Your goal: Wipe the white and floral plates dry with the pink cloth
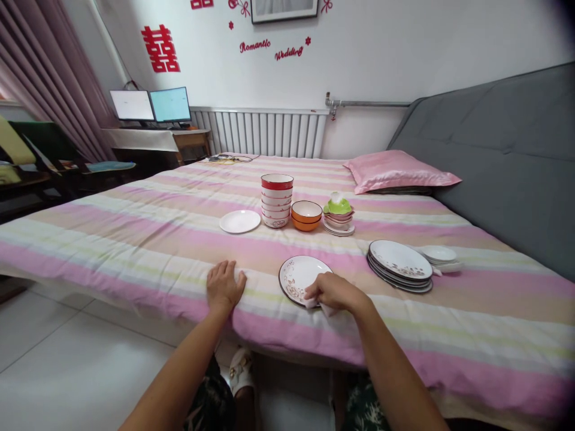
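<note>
A white plate [302, 272] with a dark rim and brown flower print lies on the striped bedspread in front of me. My right hand [331, 291] is closed on a white cloth [327, 309] at the plate's lower right edge. Left of the plate, my left hand [224, 285] rests on the bedspread with its fingers apart, holding nothing. To the right stands a stack of similar plates [399, 261].
Behind the plate are a white oval plate [239, 221], a tall stack of bowls [277, 202], orange bowls [306, 215] and stacked small dishes [338, 216]. Small white dishes [440, 254] sit at the right. A pink pillow [399, 170] lies near the grey headboard [498, 137].
</note>
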A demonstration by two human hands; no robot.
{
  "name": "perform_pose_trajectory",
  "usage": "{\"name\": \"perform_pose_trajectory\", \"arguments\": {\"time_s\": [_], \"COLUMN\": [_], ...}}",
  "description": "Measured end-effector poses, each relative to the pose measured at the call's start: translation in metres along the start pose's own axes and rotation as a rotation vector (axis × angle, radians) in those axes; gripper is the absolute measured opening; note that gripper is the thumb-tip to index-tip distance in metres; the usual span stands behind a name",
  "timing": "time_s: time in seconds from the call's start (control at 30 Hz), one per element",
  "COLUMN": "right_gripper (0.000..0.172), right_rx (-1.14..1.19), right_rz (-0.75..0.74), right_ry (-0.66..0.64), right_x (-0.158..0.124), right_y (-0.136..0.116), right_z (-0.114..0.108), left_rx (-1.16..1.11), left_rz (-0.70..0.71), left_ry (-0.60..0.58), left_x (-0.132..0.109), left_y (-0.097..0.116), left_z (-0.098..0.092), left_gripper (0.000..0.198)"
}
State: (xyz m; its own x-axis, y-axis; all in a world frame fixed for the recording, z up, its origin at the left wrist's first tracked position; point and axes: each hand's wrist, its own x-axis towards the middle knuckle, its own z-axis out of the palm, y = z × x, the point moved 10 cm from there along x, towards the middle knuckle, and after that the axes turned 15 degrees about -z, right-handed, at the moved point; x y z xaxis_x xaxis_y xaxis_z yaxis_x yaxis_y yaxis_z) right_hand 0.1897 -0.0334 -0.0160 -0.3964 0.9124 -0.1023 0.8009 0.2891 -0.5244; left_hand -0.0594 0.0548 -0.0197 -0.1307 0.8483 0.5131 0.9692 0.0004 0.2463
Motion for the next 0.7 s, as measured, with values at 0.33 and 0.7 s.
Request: {"name": "perform_pose_trajectory", "arguments": {"time_s": [0.33,0.7], "right_gripper": [0.026,0.039], "right_rx": [-0.247,-0.304], "right_rz": [0.401,0.112], "right_ry": [0.35,0.498], "right_x": [-0.004,0.041], "right_y": [0.064,0.052], "right_z": [-0.029,-0.012], "left_rx": [-0.021,-0.012], "left_rz": [-0.008,0.003], "left_ry": [0.01,0.019], "left_x": [-0.002,-0.002], "left_y": [-0.001,-0.001], "left_z": [0.0,-0.002], "left_gripper": [0.043,0.042]}}
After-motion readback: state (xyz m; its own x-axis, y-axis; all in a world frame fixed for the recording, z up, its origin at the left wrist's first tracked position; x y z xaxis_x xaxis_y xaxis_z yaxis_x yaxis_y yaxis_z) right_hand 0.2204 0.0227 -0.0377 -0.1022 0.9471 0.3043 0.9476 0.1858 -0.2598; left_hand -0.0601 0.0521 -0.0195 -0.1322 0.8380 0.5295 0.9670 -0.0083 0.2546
